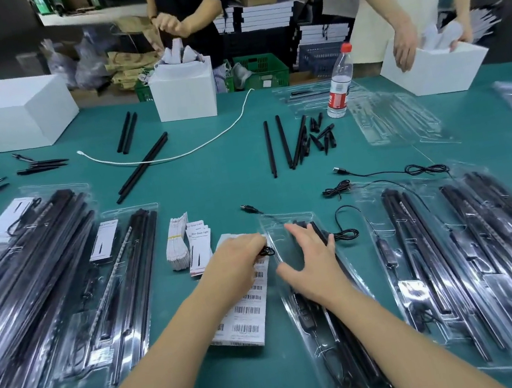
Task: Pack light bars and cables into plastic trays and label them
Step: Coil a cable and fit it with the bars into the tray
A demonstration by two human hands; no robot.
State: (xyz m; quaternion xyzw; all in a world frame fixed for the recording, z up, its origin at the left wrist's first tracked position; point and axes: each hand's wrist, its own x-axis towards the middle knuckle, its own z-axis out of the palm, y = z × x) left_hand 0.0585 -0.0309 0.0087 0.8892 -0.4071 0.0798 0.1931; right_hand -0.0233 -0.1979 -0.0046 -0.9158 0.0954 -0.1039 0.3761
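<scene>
1. While both hands work at the near centre, the teal-green surface (211,173) carries everything.
2. Stacks of filled clear plastic trays holding black light bars sit at near left (46,291) and near right (477,260).
3. Three white cardboard boxes (15,113) stand along the far edge; two people stand behind them.
4. One clear plastic tray (288,222) with black bars and cable lies in the centre, under the right hand.
5. White barcode label sheet (249,314) lies just left of that tray, under the left hand.
6. Right hand (312,265): fingers spread wide, pressing flat on the tray.
7. Left hand (238,263): fingers curled, pinching a black cable loop (268,251) at the tray's left edge.
</scene>
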